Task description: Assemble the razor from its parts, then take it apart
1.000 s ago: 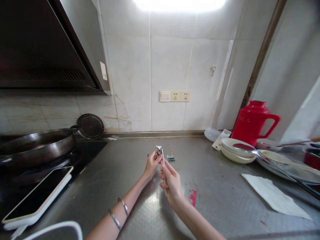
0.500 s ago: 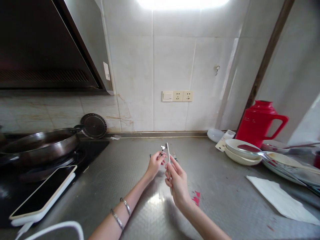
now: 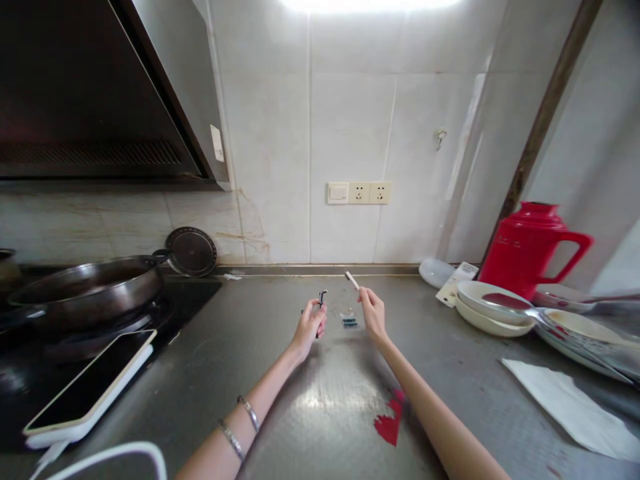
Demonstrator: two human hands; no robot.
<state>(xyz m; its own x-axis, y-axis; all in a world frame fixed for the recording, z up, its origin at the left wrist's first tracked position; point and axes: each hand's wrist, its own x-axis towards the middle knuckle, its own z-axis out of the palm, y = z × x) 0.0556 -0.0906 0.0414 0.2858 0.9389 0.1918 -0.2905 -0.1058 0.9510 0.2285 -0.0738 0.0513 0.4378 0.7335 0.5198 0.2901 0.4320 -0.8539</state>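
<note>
My left hand (image 3: 310,326) is closed around a small dark object (image 3: 323,297) whose thin, bent tip sticks up above the fingers. To its right, my right hand (image 3: 374,313) pinches a slim white stick (image 3: 353,281), which points up and to the left. The two hands are apart, both just above the metal counter (image 3: 280,300). Between them lies a small clear and dark-teal item (image 3: 349,321), too small to name. A torn red piece (image 3: 389,421) lies nearer, beside my right forearm.
A pan (image 3: 93,290) sits on the black stove at left, with a phone (image 3: 93,387) in front. At right are stacked bowls (image 3: 493,324), plates, a red thermos (image 3: 527,250) and a white napkin (image 3: 565,403). A white cable (image 3: 125,448) crosses the lower left.
My right hand has moved right and away from my left hand with the white stick, which now tilts left. The teal item and more of the red piece are uncovered.
</note>
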